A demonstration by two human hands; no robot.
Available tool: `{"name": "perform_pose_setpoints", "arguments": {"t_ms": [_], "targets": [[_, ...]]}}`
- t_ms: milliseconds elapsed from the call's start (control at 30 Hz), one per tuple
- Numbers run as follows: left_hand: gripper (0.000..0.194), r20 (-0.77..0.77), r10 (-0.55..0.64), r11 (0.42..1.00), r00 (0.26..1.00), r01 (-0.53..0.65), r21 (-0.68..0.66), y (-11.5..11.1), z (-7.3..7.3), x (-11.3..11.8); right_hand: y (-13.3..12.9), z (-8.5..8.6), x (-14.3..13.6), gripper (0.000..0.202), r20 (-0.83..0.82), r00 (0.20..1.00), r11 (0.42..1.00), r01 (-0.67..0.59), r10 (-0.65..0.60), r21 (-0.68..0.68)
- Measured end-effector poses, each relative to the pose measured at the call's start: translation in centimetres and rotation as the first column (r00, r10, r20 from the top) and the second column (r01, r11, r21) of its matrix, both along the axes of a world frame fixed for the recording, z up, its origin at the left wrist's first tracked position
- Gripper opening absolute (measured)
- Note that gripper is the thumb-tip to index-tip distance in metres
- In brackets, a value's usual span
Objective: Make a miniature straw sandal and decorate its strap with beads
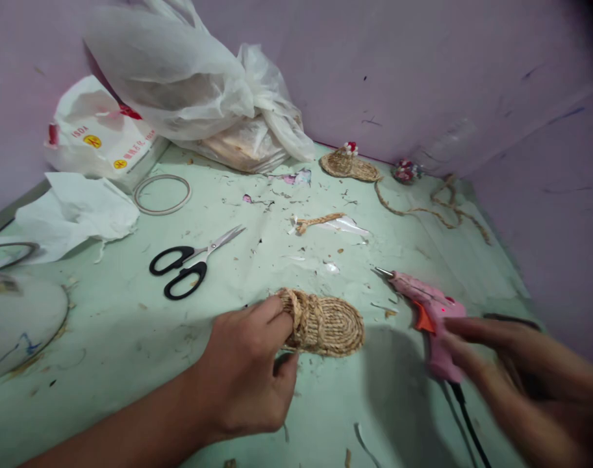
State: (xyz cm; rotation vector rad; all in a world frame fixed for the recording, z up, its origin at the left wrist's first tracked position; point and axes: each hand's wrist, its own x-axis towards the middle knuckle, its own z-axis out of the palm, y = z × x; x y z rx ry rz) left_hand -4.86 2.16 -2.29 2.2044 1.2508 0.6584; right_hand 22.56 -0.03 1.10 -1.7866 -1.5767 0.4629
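My left hand [252,367] is closed on the near-left end of a small woven straw slipper [342,325], which lies on the table with a braided strap across it. The fingers hide the slipper's left end. At the right, a pink hot glue gun [440,325] with an orange trigger lies with its metal nozzle pointing up and left. My right hand [530,383], slightly blurred, is at the gun's handle with its fingers apart, not wrapped round it. Whether the fingertips touch the handle I cannot tell.
Black-handled scissors [193,263] lie left of centre. A finished-looking slipper [349,167], a beaded cluster [407,171] and loose twine [442,218] lie at the back. Plastic bags [257,110], a tape ring [162,195] and a short braid [320,221] are also there.
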Motion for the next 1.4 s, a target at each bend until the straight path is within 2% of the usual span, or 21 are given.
{"name": "perform_pose_setpoints", "arguments": {"t_ms": [33,67,100,167,267,400,500,633,767,1400], "targets": [[0.007,-0.012,0.006,1.0,1.0,-0.006,-0.002,0.0,0.0,0.0,-0.4,-0.1,-1.8,0.024,0.104,0.985,0.989,-0.141,0.136,0.042],[0.006,-0.024,0.013,1.0,1.0,-0.013,-0.002,0.0,0.0,0.0,-0.6,-0.4,-3.7,0.029,0.157,0.94,0.948,-0.313,0.302,0.051],[0.006,-0.034,0.016,1.0,0.999,-0.016,-0.001,0.0,0.0,0.0,-0.6,-0.8,-5.5,0.032,0.192,0.875,0.884,-0.464,0.445,0.062],[0.006,-0.04,0.008,1.0,0.999,-0.008,0.0,0.1,0.1,0.0,-0.4,-1.6,-8.2,0.033,0.181,0.841,0.843,-0.531,0.51,0.087],[0.01,-0.025,0.0,1.0,1.0,0.0,-0.007,0.1,0.2,0.1,0.3,-2.7,-9.9,0.029,0.19,0.842,0.846,-0.526,0.505,0.084],[0.012,0.002,0.014,0.999,1.0,-0.014,-0.037,0.2,0.1,0.2,0.7,-3.5,-9.8,0.027,0.206,0.844,0.846,-0.522,0.495,0.109],[0.01,0.009,0.035,0.998,0.999,-0.035,-0.05,0.3,0.1,0.3,0.7,-3.6,-9.8,0.025,0.176,0.86,0.858,-0.501,0.479,0.115],[0.006,0.014,0.071,0.996,0.997,-0.07,-0.058,0.3,0.2,0.5,0.8,-3.3,-10.1,0.018,0.151,0.881,0.886,-0.46,0.448,0.056],[0.01,0.042,0.102,0.99,0.994,-0.098,-0.105,0.4,0.4,0.7,1.0,-3.2,-10.2,0.014,0.132,0.89,0.896,-0.443,0.437,0.025],[0.017,0.067,0.087,0.99,0.994,-0.079,-0.121,0.4,0.1,0.9,0.8,-4.3,-9.9,0.025,0.194,0.873,0.857,-0.481,0.447,0.186]]}}
